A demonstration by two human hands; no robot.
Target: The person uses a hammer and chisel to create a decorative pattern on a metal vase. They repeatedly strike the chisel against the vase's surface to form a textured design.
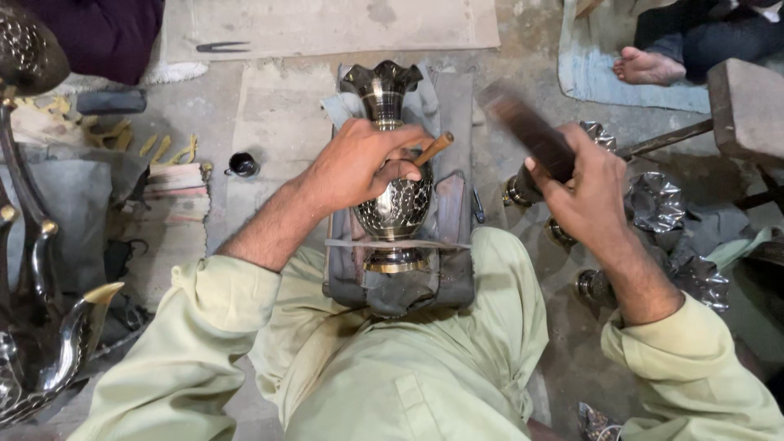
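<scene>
Brass vase [394,204] lies on its side across a padded block [454,278] at my lap, mouth toward 12 o'clock, strap [457,244] over the lower body so it can't roll. Left hand [359,163] curled shut around a wooden-handled chisel [434,148], tip pressed to the vase belly, palm bracing the metal. Right hand [584,184] at 3 o'clock, fist closed on a dark mallet [527,131], raised and motion-blurred. More vases [653,200] on the floor [286,114] near that hand.

floor: bare grey concrete [523,82] | mat: pale blue cloth [588,73] top right | light: dim, even
</scene>
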